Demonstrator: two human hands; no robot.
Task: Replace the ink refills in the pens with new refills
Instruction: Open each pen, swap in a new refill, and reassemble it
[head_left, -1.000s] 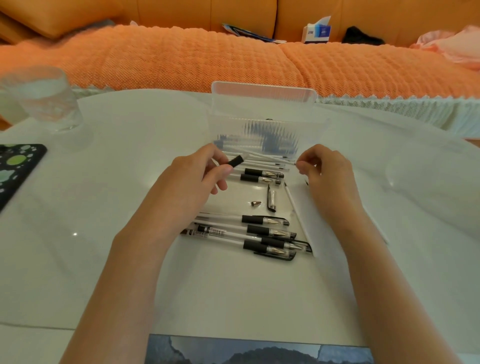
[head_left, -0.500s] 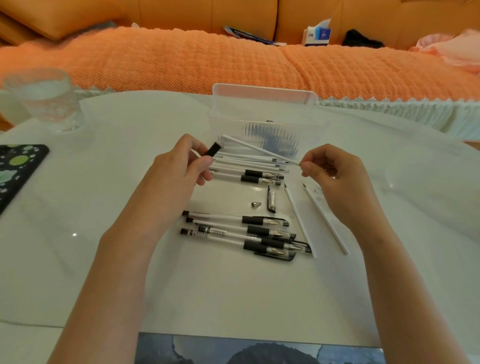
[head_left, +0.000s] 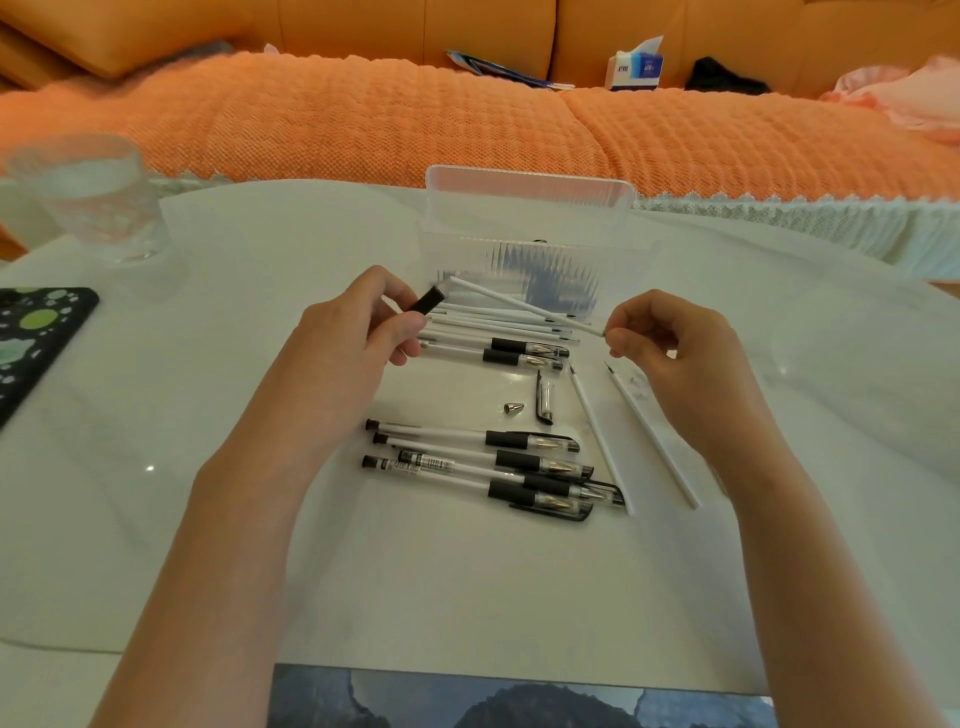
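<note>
Lifted since 1 s ago: refill (head_left: 528, 306), now off table, slanting betw. hands. Pinched at near end by R hand (head_left: 670, 358), thumb + index, other fingers curled. Far end right at black mouth of barrel (head_left: 430, 301); inside or not, can't tell. Barrel gripped in L hand (head_left: 353, 353), fingers curled round it, also raised. Betw. hands, under refill: spare refills (head_left: 488, 325), 2 pens (head_left: 511, 345). Under R hand: loose refills (head_left: 601, 441). Betw. wrists: 4 pens (head_left: 509, 439), capped; tip (head_left: 513, 408) and cap (head_left: 544, 400) just beyond. Beyond hands: box (head_left: 530, 182).
</note>
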